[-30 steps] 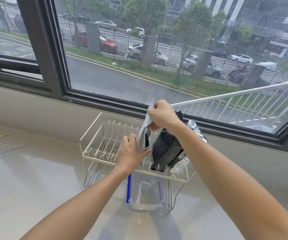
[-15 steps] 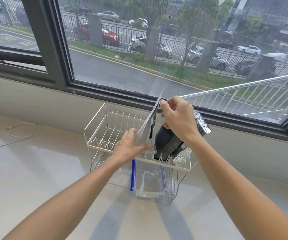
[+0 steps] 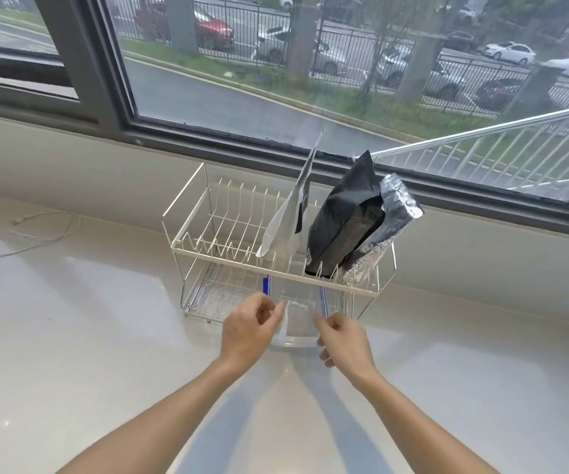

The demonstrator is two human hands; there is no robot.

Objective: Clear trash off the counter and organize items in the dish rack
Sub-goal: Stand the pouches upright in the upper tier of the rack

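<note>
White wire rack, three pouches upright, one clear container, two hands loosely curled, empty

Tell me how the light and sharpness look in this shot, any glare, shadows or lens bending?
Head view: soft daylight through the window; faint arm shadows and pale sheen on the counter; wide-angle bending curves the window frame; dish rack and bags sharp; left hand and right hand slightly blurred; the street outside looks hazy.
</note>
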